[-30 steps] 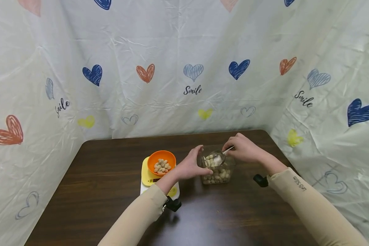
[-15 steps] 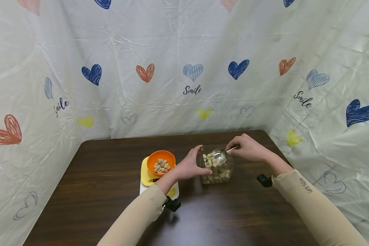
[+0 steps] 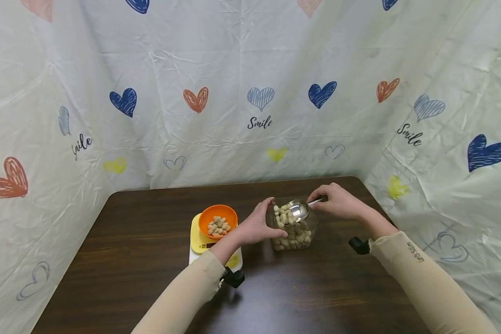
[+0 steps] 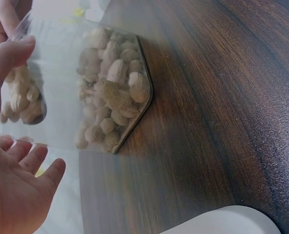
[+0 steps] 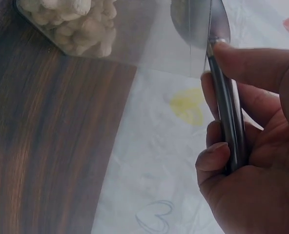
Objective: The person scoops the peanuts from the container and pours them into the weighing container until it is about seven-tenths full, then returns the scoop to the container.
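Note:
My left hand holds a clear container by its side, thumb at the near wall and fingers at the far one. Peanuts in their shells fill its lower part. With my right hand I grip the handle of a large metal spoon, thumb laid along it near the bowl. The spoon's bowl is tilted at the container's mouth, with peanuts against it; seen through the wall in the left wrist view, more peanuts lie in the bowl.
Left of the container, an orange bowl with several peanuts stands on a yellow and white kitchen scale, partly behind my left forearm. The dark wooden table meets a white curtain printed with hearts at the back.
My right hand has drawn the spoon a little up and to the right, and its bowl shows more clearly above the peanuts. The left hand keeps its hold on the container.

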Tool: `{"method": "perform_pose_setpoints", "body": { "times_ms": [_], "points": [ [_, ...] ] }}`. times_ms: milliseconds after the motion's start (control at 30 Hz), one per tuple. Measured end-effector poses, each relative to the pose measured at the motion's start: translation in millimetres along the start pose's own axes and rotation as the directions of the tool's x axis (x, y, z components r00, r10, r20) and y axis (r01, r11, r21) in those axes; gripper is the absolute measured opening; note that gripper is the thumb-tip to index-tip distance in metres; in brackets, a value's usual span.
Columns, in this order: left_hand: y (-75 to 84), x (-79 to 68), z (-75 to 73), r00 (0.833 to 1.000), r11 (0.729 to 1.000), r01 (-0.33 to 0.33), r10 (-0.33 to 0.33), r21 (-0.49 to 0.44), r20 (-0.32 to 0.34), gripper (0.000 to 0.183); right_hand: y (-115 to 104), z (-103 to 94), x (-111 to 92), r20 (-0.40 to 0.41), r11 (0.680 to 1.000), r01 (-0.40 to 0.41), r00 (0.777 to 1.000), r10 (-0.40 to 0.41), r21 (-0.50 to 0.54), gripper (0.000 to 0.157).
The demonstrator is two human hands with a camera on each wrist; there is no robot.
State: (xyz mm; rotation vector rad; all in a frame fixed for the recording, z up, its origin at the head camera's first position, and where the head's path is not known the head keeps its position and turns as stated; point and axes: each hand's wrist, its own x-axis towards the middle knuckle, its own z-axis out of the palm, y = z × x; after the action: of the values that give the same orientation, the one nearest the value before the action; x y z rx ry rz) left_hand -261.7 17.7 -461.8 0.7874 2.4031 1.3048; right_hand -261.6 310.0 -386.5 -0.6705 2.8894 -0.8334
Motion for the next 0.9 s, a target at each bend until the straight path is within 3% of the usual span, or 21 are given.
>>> {"method": "perform_pose_setpoints", "body": {
  "times_ms": [400,900],
  "points": [
    [1.6,0.0,0.8,1.000,0.999,0.025,-0.025,0.024,0.004,0.114,1.3,6.2,1.3,-0.096,1.000,0.001,0.995,0.001,0.012,0.014],
    [1.6,-0.1,0.5,1.000,1.000,0.022,-0.022,0.006,0.007,0.114,-1.4,-0.8,-4.3,-0.003,0.996,-0.065,0.998,0.065,0.052,0.016]
  ]
}}
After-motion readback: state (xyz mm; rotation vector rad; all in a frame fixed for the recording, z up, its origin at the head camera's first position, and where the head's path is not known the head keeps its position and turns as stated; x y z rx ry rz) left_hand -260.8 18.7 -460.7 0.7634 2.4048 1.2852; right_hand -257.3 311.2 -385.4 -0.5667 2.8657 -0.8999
